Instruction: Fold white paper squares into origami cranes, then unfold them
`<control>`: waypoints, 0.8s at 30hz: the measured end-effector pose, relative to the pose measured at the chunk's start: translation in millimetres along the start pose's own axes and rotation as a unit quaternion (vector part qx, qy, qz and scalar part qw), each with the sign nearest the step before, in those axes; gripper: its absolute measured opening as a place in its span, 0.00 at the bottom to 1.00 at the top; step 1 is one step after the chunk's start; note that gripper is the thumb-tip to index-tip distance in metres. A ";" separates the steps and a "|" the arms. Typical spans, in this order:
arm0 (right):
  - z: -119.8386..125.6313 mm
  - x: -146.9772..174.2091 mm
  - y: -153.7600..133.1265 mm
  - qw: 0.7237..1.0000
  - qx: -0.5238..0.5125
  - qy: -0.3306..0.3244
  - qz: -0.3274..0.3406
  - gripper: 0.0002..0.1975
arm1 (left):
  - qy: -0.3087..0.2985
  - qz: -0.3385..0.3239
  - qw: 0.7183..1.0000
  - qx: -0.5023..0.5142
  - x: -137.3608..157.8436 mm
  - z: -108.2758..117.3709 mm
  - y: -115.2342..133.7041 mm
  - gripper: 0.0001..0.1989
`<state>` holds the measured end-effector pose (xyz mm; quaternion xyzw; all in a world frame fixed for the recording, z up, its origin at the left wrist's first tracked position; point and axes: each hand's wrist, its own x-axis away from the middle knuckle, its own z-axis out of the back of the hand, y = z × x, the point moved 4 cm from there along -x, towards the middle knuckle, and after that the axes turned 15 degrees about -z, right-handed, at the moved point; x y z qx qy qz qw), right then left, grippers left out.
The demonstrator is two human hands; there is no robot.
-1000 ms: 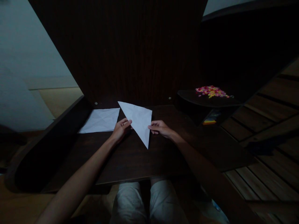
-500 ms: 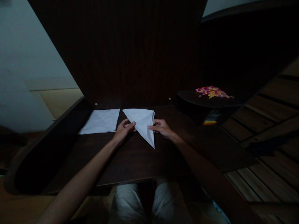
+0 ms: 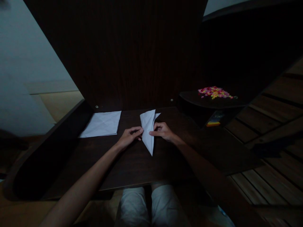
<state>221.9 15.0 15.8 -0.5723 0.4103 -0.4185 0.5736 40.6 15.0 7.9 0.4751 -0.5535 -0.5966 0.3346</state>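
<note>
A folded sheet of white paper [image 3: 147, 126] is held upright between my two hands over the dark desk, its narrow point facing down toward me. My left hand [image 3: 129, 136] pinches its left edge between thumb and fingers. On the opposite side, my right hand [image 3: 163, 131] grips the right edge, thumb in front and fingers behind. A second layer of the paper sticks out at the upper right. To the left of my hands lies a flat stack of white paper [image 3: 101, 124] with crease marks.
The dark wooden desk [image 3: 132, 170] has a raised left side panel and a tall back panel [image 3: 123, 56]. On a rounded shelf [image 3: 189, 97] at right sits a heap of small colourful pieces [image 3: 215, 92]. Slatted wood [image 3: 265, 186] lies at far right.
The held paper has turned and now looks narrower, its upper left corner drawn in toward the right. My left hand has moved slightly right with it; the right hand has barely shifted.
</note>
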 end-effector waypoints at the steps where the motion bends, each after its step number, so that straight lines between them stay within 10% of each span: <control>1: -0.4 -0.1 -0.2 1.000 0.002 -0.007 0.006 0.20 | -0.017 0.006 1.000 0.009 0.8 -2.3 -0.4 0.20; 16: -4.5 -2.2 8.9 0.999 0.010 -0.046 -0.004 0.20 | -0.122 0.010 0.988 0.094 6.7 -17.3 3.4 0.30; 24: -7.6 3.7 -4.9 0.996 0.047 -0.048 0.054 0.15 | -0.057 -0.013 0.996 0.062 3.2 -17.3 5.5 0.26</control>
